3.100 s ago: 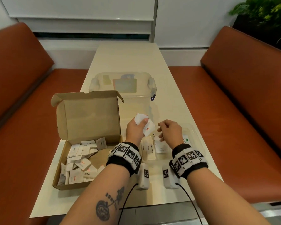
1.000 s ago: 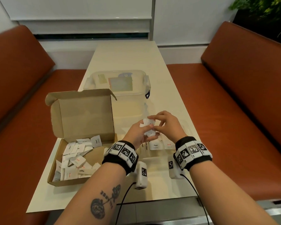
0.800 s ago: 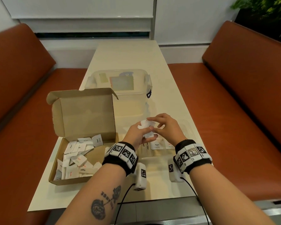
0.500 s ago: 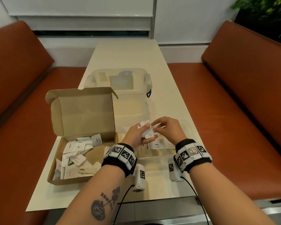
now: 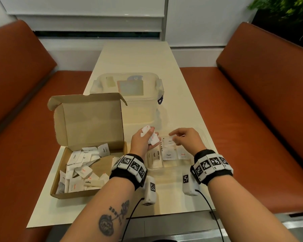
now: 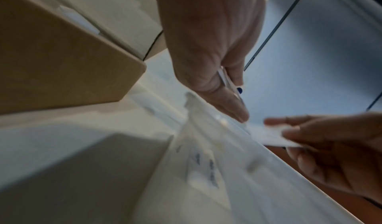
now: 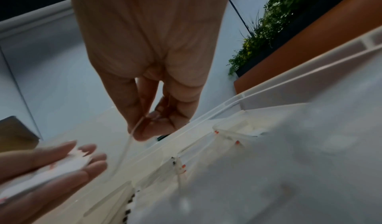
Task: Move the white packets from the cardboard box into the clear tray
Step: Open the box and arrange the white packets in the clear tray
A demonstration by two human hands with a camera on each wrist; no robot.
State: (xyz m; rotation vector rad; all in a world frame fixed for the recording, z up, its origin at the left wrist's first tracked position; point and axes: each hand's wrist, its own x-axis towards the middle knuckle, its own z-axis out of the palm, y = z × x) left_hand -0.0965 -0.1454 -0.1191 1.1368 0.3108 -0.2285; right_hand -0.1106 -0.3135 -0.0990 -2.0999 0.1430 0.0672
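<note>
Cream counter, booth seats either side. My left hand grips a few white packets; right hand pinches one packet over the clear tray, centre frame. More packets sit in the cardboard box, lower left.

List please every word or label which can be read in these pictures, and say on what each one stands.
"Sugar": a packet in the cardboard box, near its front.
"Pepper": a packet in the box.
"White Sugar": a packet in the clear tray, left part.
"Sugar": the tray packet beside it.
"Pepper": a tray packet.
Red print on the neighbouring tray packet: too blurred.
Wristband markers: patterns only.
Both wrist views: print blurred.
</note>
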